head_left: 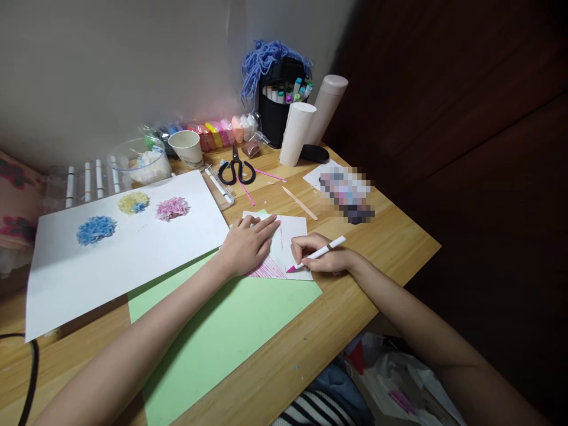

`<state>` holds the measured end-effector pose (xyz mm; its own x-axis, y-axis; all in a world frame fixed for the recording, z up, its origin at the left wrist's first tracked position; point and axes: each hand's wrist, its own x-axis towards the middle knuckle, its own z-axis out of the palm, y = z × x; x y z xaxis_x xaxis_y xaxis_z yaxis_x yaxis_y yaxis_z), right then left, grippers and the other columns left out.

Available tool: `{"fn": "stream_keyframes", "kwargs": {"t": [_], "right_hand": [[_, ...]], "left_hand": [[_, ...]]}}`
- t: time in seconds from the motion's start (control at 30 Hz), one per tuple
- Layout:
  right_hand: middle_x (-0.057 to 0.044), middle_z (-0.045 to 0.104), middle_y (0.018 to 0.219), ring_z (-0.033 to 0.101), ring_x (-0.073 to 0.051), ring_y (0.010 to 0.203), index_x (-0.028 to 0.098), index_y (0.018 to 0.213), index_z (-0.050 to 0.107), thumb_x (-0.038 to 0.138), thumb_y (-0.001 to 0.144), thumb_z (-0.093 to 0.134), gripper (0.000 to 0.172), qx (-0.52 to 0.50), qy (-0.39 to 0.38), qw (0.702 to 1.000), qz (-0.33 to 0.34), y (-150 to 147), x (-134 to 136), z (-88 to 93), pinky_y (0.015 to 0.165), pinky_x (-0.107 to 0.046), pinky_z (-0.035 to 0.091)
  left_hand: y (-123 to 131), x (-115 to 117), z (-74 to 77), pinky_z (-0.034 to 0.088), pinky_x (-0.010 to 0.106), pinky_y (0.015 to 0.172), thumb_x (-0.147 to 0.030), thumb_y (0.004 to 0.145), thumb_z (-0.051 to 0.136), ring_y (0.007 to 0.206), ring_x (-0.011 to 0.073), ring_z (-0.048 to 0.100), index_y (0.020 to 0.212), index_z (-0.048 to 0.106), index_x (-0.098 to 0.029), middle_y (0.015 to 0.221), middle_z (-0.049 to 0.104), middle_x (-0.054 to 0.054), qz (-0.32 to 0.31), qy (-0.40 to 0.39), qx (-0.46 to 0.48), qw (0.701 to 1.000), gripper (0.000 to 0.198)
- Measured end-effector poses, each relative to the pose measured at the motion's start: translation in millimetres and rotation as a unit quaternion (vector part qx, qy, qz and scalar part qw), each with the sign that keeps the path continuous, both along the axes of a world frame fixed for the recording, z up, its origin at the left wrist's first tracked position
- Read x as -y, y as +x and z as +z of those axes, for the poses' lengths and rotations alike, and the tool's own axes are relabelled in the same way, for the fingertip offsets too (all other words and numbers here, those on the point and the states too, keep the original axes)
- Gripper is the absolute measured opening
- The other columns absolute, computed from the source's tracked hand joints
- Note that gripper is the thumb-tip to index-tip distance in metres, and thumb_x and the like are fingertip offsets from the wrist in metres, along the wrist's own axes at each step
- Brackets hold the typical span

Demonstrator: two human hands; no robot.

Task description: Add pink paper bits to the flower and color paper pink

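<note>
I see the left hand [249, 244] open flat, likely to steady the card [293, 229], the right hand [318, 245] pinching a pen [321, 251].

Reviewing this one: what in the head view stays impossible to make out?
All in the head view:
Part of the pink-striped paper: under the left hand.
The pixelated item: blurred out.
Lower ends of the pens: inside the black holder.
Ends of the black cable: cut off by picture edges.
</note>
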<state>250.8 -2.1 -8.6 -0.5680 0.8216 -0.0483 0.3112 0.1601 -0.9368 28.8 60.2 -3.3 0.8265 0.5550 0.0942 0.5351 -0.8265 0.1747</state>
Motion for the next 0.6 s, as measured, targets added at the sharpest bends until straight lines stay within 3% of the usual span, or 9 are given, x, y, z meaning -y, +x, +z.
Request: {"fn": "stream_keyframes", "kwargs": {"t": [0.17, 0.23, 0.37, 0.47, 0.53, 0.6], "right_hand": [[0.001, 0.056, 0.065, 0.050, -0.011, 0.056, 0.018, 0.069, 0.053, 0.022, 0.074, 0.061, 0.010, -0.027, -0.055, 0.997, 0.043, -3.4, 3.5, 4.1, 0.052, -0.021, 0.036], [0.001, 0.057, 0.067, 0.053, -0.012, 0.057, 0.018, 0.072, 0.054, 0.027, 0.076, 0.062, 0.013, -0.071, -0.100, 0.992, 0.026, -3.6, 4.5, 4.6, 0.053, -0.022, 0.039], [-0.001, 0.058, 0.073, 0.054, -0.012, 0.060, 0.019, 0.082, 0.056, 0.039, 0.080, 0.058, 0.020, -0.185, -0.104, 0.962, -0.171, -1.7, -0.4, 3.2, 0.053, -0.023, 0.041], [-0.002, 0.061, 0.079, 0.055, -0.014, 0.066, 0.021, 0.089, 0.058, 0.040, 0.082, 0.056, 0.021, -0.201, -0.046, 0.941, -0.268, -3.3, -10.5, 3.2, 0.059, -0.025, 0.043], [-0.003, 0.064, 0.088, 0.058, -0.015, 0.074, 0.021, 0.094, 0.060, 0.038, 0.083, 0.057, 0.021, -0.166, -0.023, 0.952, -0.256, -9.2, -18.3, 5.2, 0.067, -0.027, 0.046], [-0.005, 0.066, 0.099, 0.061, -0.017, 0.086, 0.021, 0.100, 0.061, 0.035, 0.085, 0.056, 0.021, -0.120, -0.019, 0.972, -0.203, -19.5, -26.1, 7.8, 0.076, -0.030, 0.047]], "left_hand": [[1.3, -2.2, -0.6, 0.038, 0.043, 0.089, -0.029, 0.094, 0.032, 0.109, 0.0276, 0.046, 0.140, 0.040, -0.024, 0.145, 0.042, -0.002, 0.001, 0.000, -0.005, 1.000, 0.047], [1.2, -1.1, 2.1, 0.039, 0.044, 0.090, -0.028, 0.094, 0.032, 0.109, 0.0278, 0.047, 0.140, 0.040, -0.022, 0.147, 0.040, 0.001, 0.002, 0.005, -0.013, 1.000, 0.047], [-8.3, 19.0, 14.3, 0.042, 0.046, 0.093, -0.028, 0.095, 0.032, 0.113, 0.0284, 0.051, 0.137, 0.041, -0.011, 0.148, 0.035, 0.015, -0.007, 0.010, -0.018, 1.000, 0.046], [-23.5, 46.7, 19.6, 0.041, 0.044, 0.100, -0.028, 0.096, 0.031, 0.121, 0.0272, 0.048, 0.134, 0.043, -0.010, 0.140, 0.045, 0.016, -0.036, -0.005, 0.008, 0.999, 0.044], [-33.3, 61.9, 17.5, 0.040, 0.043, 0.105, -0.029, 0.096, 0.033, 0.130, 0.0277, 0.041, 0.135, 0.042, -0.009, 0.143, 0.042, 0.016, -0.049, -0.010, 0.020, 0.999, 0.045], [-40.2, 69.7, 11.9, 0.036, 0.044, 0.109, -0.034, 0.096, 0.035, 0.138, 0.0285, 0.030, 0.140, 0.035, -0.010, 0.148, 0.033, 0.016, -0.045, -0.011, 0.035, 0.998, 0.050]]}}
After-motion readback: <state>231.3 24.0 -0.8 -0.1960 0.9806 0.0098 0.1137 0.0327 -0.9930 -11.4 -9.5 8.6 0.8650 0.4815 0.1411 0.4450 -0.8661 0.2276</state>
